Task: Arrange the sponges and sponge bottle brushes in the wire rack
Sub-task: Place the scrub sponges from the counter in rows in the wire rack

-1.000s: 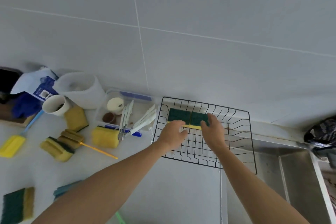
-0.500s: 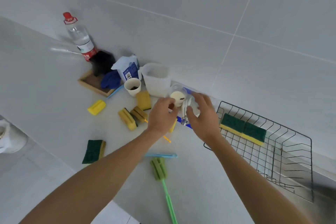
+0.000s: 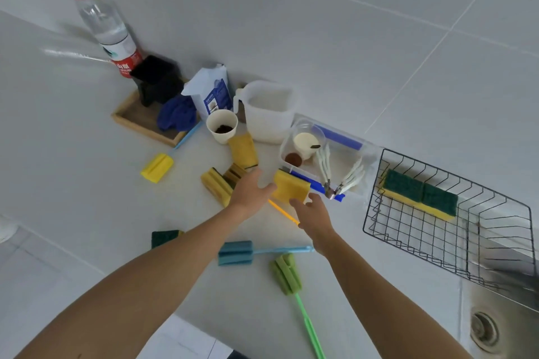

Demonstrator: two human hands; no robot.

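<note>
The black wire rack [image 3: 376, 213] stands at the right with two green-and-yellow sponges [image 3: 420, 197] lying along its far side. On the counter my left hand [image 3: 248, 192] and my right hand [image 3: 313, 214] are open on either side of a yellow sponge brush [image 3: 290, 188] with an orange handle; neither grips it. Close by lie several yellow sponges [image 3: 217, 185], a yellow brush with a blue handle [image 3: 157, 167], a blue sponge brush [image 3: 236, 252], a green sponge brush [image 3: 287, 274] and a green sponge [image 3: 163, 237] partly behind my left arm.
Along the wall stand a water bottle [image 3: 108, 26], a wooden tray [image 3: 137, 122] with a black cup, a paper bag [image 3: 210, 93], a paper cup [image 3: 221, 125], a white jug [image 3: 269, 109] and a clear box [image 3: 335, 154] of cutlery. A steel sink [image 3: 495, 326] lies under the rack.
My hands left the rack, where the two sponges now lie, and moved left across the counter to the yellow sponge brush. The view swung left with them.
</note>
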